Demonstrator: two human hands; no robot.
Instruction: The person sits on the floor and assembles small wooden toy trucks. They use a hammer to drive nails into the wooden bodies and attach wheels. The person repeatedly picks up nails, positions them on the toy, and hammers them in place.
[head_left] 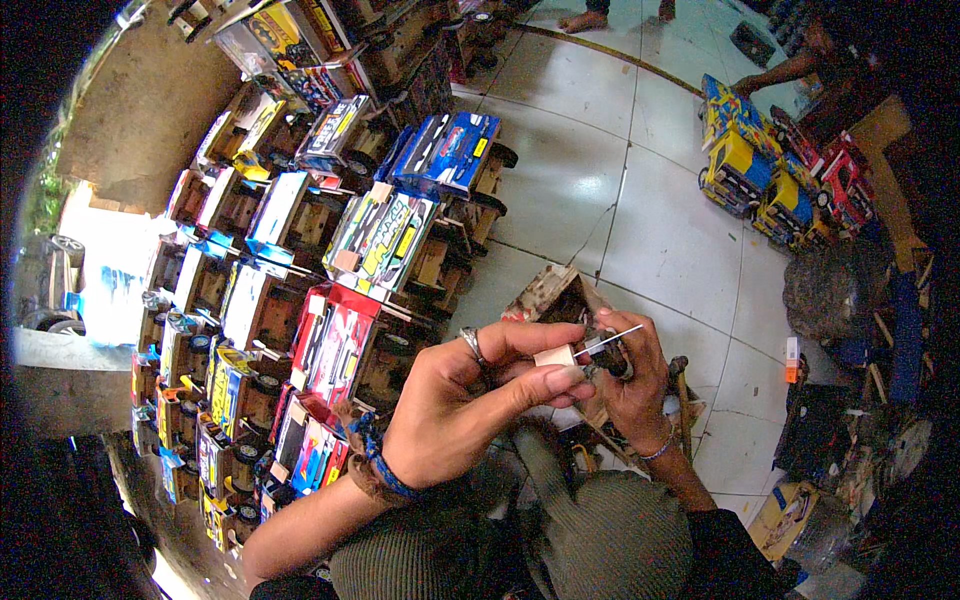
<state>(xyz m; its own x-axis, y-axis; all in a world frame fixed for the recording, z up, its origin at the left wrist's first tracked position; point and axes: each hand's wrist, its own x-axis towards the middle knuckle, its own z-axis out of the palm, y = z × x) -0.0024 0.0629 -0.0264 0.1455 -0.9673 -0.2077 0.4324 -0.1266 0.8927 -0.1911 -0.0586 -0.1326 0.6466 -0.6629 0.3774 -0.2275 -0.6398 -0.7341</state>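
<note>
- Just off centre toward 4 o'clock, left hand [465, 405] pinches a little wood block [553, 357]
- right hand [637, 385] grips a dark piece [607, 358], wheel maybe
- thin white rod [622, 336] points toward 2 o'clock; could bend if pushed crooked

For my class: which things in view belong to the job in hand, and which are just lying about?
In the job:
left hand, pinching a small wooden block
right hand, holding a black wheel-like piece
thin white rod

Apparently just lying about:
rows of toy trucks, left
red toy truck, far right
orange-and-white box, right
</note>
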